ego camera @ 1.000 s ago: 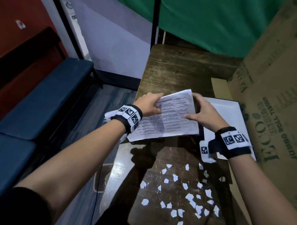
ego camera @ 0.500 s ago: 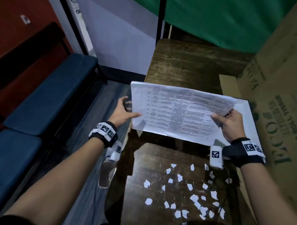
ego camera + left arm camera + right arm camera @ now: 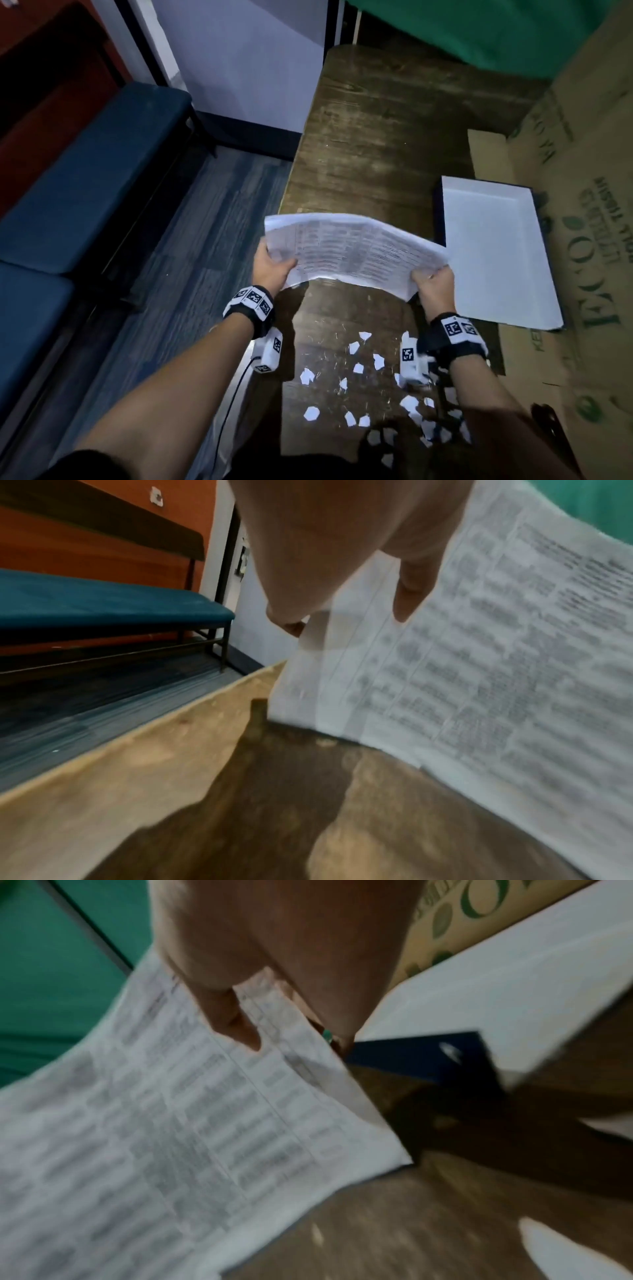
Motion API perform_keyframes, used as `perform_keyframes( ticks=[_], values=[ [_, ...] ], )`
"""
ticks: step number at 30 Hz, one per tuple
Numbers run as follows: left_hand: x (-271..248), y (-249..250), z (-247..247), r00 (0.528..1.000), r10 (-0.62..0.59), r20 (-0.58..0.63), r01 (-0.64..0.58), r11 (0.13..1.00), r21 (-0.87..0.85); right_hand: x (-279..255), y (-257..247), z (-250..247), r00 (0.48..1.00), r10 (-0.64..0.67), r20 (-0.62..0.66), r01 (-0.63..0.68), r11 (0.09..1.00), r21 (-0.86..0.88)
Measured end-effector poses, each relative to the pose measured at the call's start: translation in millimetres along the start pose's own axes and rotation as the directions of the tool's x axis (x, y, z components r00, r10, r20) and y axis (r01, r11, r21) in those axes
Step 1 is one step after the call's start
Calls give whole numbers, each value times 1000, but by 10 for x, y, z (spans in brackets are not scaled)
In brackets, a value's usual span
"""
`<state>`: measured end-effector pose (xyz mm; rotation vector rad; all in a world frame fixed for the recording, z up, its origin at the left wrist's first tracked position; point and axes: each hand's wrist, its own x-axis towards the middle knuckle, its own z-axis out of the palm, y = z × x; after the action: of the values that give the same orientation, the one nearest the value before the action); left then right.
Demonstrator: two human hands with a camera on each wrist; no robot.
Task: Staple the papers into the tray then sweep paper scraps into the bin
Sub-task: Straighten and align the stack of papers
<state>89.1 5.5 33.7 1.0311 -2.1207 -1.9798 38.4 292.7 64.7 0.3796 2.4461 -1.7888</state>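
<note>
On the dark wooden table (image 3: 370, 144), scraps (image 3: 356, 368) lie unswept at lower centre while left hand (image 3: 272, 270) and right hand (image 3: 433, 279) pinch the papers' (image 3: 352, 253) ends, tray (image 3: 496, 253) at right holding nothing, no stapler or bin visible.

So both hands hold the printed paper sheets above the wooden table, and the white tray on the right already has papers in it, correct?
Not quite: the white rectangular tray holds nothing, as the head view shows. The left hand and right hand do hold the printed paper sheets above the dark wooden table.
</note>
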Motion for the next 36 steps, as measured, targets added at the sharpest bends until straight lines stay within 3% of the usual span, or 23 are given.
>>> perform_keyframes(
  ticks=[4,7,10,12,14,16,18,20,22,24,26,28,30,31,33,36],
  values=[
    [-17,-97,118,999,15,39,-18,997,74,29,272,120,991,131,-35,-134,985,-111],
    [-13,324,102,991,127,50,-132,982,131,155,267,50,990,137,32,-132,983,-126],
    [8,928,9,958,234,167,-275,918,288,314,214,-148,988,153,18,-146,968,-205],
    [-31,1378,-29,903,348,254,-430,727,534,390,41,-216,997,74,-17,-76,970,-229],
    [-110,1764,21,830,426,361,-543,466,699,414,-258,-176,992,-92,87,109,970,-217],
    [-219,2068,119,758,447,475,-617,254,745,390,-603,-84,946,-241,218,288,932,-220],
    [-306,2261,205,714,424,558,-643,81,761,348,-934,18,906,-299,299,352,925,-145],
    [-419,2370,233,691,396,605,-653,-18,757,274,-1142,71,901,-284,328,305,952,-12],
    [-500,2452,198,662,418,623,-669,-46,742,238,-1225,88,912,-275,304,276,960,43],
    [-524,2454,51,660,443,607,-679,5,734,196,-1213,96,927,-266,265,259,964,64],
    [-452,2361,-159,701,454,550,-659,118,743,151,-1154,91,946,-257,197,240,965,106],
    [-382,2186,-316,736,473,484,-668,395,630,111,-1080,53,962,-247,120,231,964,128],
    [-371,1976,-341,740,539,403,-660,699,276,48,-1075,15,967,-244,75,232,963,141],
    [-416,1901,-306,747,565,351,-628,773,93,24,-1088,1,966,-249,64,237,959,154],
    [-534,1810,-202,777,578,251,-558,816,-151,-25,-1115,-18,961,-271,57,257,949,184],
    [-644,1697,-73,812,558,169,-514,822,-246,-86,-1061,-23,962,-265,69,250,953,174]
  ],
)
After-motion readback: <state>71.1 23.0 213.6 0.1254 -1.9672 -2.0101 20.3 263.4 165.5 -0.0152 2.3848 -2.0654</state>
